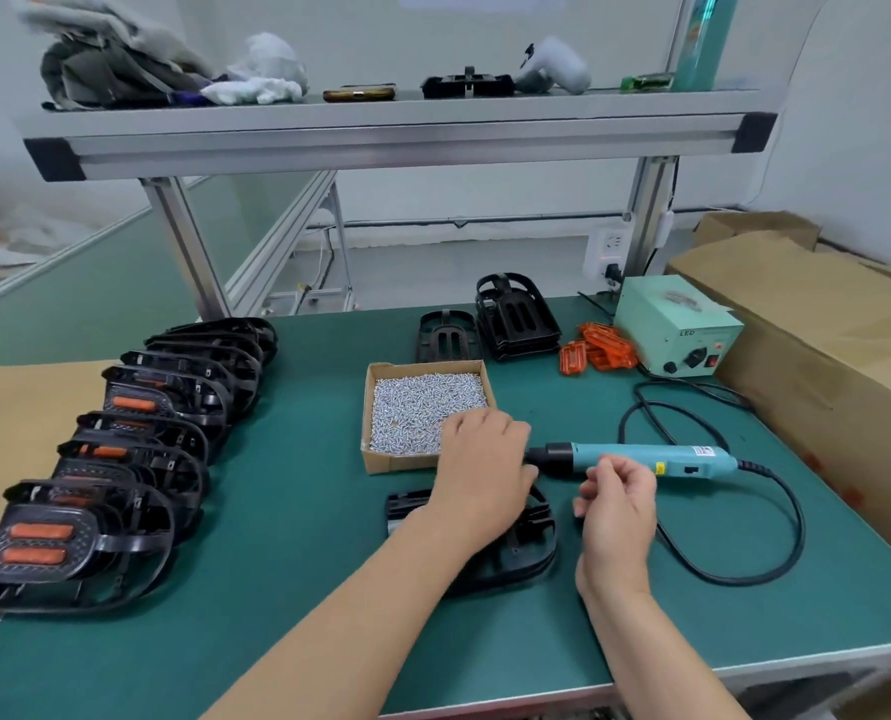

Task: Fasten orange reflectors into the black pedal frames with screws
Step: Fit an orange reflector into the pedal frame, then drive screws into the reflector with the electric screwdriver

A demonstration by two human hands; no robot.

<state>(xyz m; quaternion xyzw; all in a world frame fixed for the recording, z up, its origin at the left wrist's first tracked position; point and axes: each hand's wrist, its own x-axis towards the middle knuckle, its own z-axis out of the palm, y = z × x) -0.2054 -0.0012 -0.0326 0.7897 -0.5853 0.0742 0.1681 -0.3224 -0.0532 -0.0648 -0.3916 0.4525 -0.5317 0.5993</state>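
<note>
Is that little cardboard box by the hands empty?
No, the cardboard box is nearly full of small silvery screws.

**Green Bench Top and Its Load**

The green bench top (287, 537) carries a row of finished pedals (121, 459) along its left side, beside a brown cardboard sheet (22, 407). Mid-table sits an open cardboard box (381, 462) of screws (417, 407), with one black pedal frame (407, 504) just in front of it. At the back lie a single frame (446, 337), a stack of frames (516, 319), a heap of orange reflectors (601, 348) and a pale green power unit (677, 324). A teal screwdriver (640, 454) lies at right, its black cable (776, 537) looping across the top.
</note>
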